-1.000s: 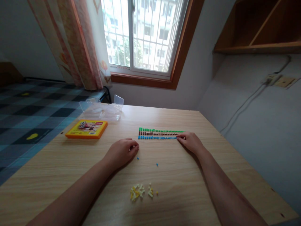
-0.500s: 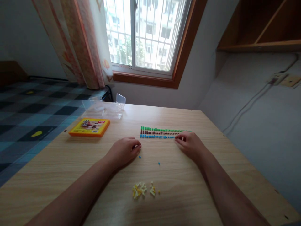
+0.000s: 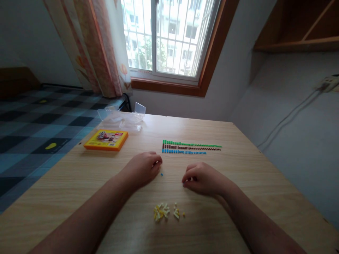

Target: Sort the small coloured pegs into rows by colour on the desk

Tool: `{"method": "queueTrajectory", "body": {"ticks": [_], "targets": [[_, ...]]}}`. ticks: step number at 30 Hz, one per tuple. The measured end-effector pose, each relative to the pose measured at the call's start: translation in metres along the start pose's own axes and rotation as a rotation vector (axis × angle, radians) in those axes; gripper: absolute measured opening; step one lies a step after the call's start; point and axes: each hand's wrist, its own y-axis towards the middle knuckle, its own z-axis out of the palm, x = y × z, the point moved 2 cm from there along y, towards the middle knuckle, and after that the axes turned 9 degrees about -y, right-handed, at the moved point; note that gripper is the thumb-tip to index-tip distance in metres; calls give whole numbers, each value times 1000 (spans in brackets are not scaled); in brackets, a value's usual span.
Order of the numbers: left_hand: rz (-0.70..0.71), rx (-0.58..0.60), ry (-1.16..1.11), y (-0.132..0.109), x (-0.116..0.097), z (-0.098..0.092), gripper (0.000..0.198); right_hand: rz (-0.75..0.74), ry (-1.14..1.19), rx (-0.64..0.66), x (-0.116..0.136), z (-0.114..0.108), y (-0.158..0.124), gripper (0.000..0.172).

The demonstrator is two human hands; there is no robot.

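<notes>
Three rows of tiny blocks lie on the table: a green row point(image 3: 190, 144), a brown row point(image 3: 190, 148) and a blue row point(image 3: 182, 152), which is the shortest. My right hand point(image 3: 205, 179) is low over the tabletop, thumb and fingertips pinched together where a small blue block lay; that block is now hidden by the fingers. Curled and closed, my left hand point(image 3: 144, 167) rests left of the rows; whatever its fingers hold, if anything, is hidden. Just below its fingertips lies a single blue block point(image 3: 161, 174). Nearer me is a pile of yellow and cream blocks point(image 3: 161, 211).
An orange box with a yellow printed cover point(image 3: 106, 140) lies at the left of the wooden table point(image 3: 227, 218). Behind it stand open clear plastic containers point(image 3: 122, 121). A bed with a checked cover point(image 3: 63, 116) adjoins the left side, a wall the right.
My right hand has moved from the end of the blue row down and left onto the loose blue block. My left hand stays put. The view has shifted slightly.
</notes>
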Motion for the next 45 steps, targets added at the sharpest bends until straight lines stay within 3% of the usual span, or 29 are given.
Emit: {"method": "queueTrajectory", "body": {"ticks": [20,34,45], "targets": [[19,-20,-15,0,4,1,23,147,74,-130,-37,1,3,16],[22,-5,-1,0,2,1,25,269,46,-106,-39,-7,0,10],[10,2,-5,-1,1,0,26,303,-11,-159,-35,-4,4,13]]}}
